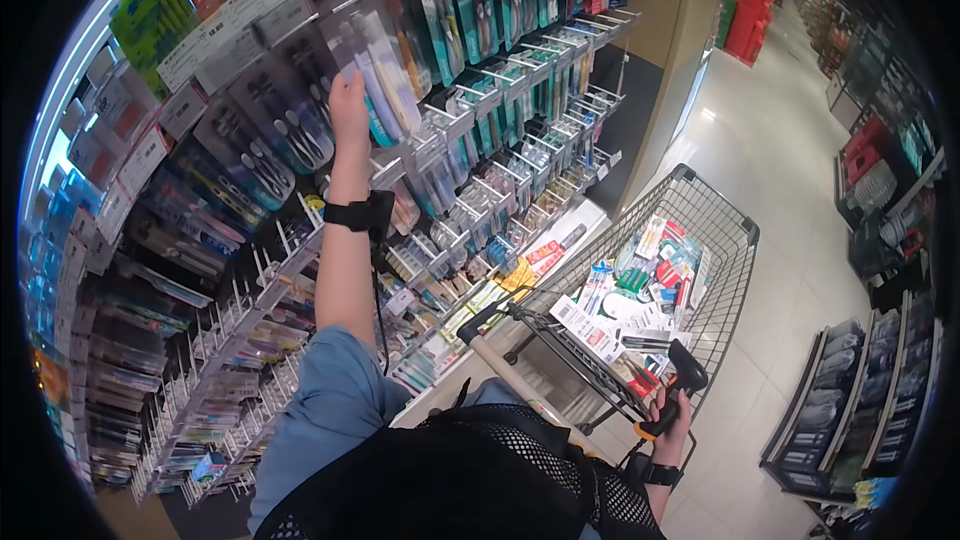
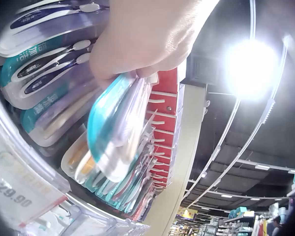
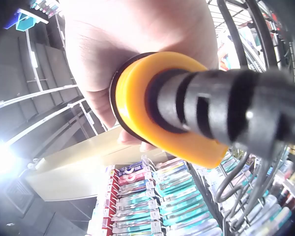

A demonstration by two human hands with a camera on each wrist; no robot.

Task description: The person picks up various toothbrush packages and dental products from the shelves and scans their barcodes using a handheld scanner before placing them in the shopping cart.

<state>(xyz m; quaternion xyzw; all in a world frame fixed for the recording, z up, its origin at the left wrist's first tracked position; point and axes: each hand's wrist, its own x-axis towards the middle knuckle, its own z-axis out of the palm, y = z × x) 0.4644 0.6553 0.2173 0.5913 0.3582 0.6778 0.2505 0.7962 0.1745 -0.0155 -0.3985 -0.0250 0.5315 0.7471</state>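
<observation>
Although motion blurs it, we find a toothbrush pack (image 1: 392,90) out in front of the rack (image 1: 480,95), pinched between the thumb and fingers of the left hand (image 1: 348,108); we cannot tell whether it is free of the rack. Beside it, in the left wrist view, we see more packs (image 2: 42,73) in rows, and a price tag (image 2: 17,191) reading 29.90. The right hand (image 1: 672,422) has its fingers curled round a black and orange scanner (image 1: 688,368), held over the near side of a wire cart (image 1: 683,171). Inside the cart we see a heap of packaged goods (image 1: 640,290); beyond lies the pale floor (image 1: 750,140), with shelves (image 1: 850,400) on its far side.
</observation>
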